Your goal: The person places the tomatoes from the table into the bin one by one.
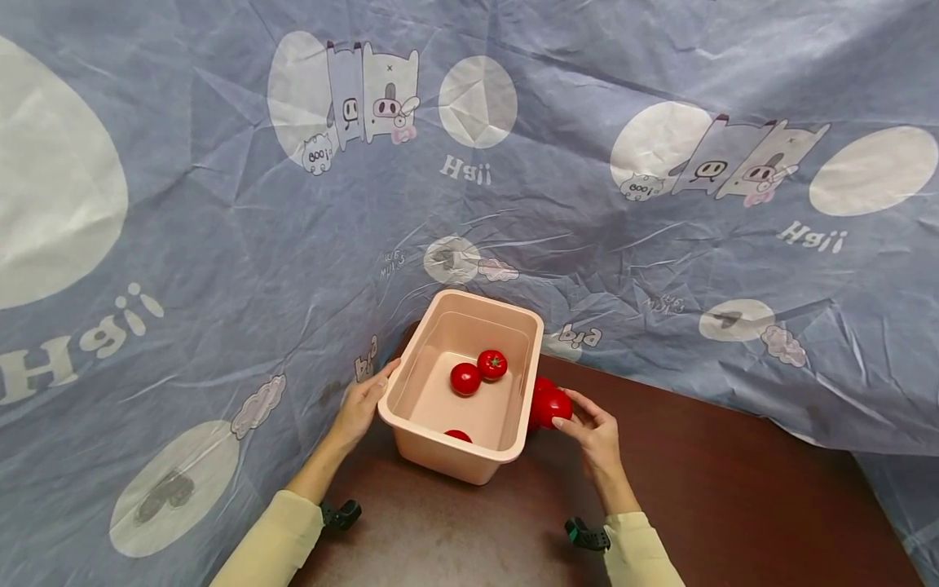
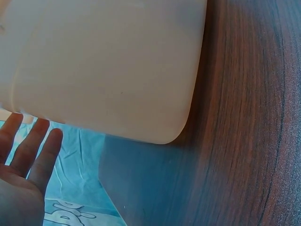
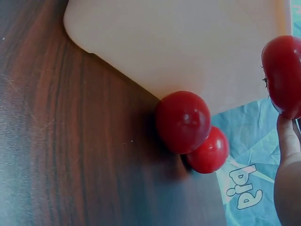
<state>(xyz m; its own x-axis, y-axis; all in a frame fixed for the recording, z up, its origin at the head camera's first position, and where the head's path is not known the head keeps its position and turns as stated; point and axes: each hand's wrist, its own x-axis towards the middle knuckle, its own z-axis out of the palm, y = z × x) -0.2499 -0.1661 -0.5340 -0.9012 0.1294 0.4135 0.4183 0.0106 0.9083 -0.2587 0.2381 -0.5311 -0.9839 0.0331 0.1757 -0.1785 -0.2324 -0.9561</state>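
A pale pink plastic bin (image 1: 429, 444) stands on the table, with three red tomatoes visible inside. One tomato (image 1: 492, 364) shows a green stem and sits next to a second (image 1: 465, 379); the third (image 1: 458, 435) is mostly hidden behind the near wall. At the bin's left rim, my left hand (image 1: 363, 405) holds on, its fingers (image 2: 46, 157) against the outer wall in the left wrist view. On the other side, my right hand (image 1: 597, 432) pinches a tomato (image 1: 553, 408) just outside the right wall. Below it, two more tomatoes, one larger (image 3: 182, 122) and one smaller (image 3: 210, 150), lie beside the bin.
A dark brown wood-grain table (image 1: 697, 473) extends to the right and toward me. Blue printed cloth (image 1: 587, 244) hangs behind and along the left, close to the bin and my left hand. Dark bands (image 1: 341, 515) circle my wrists.
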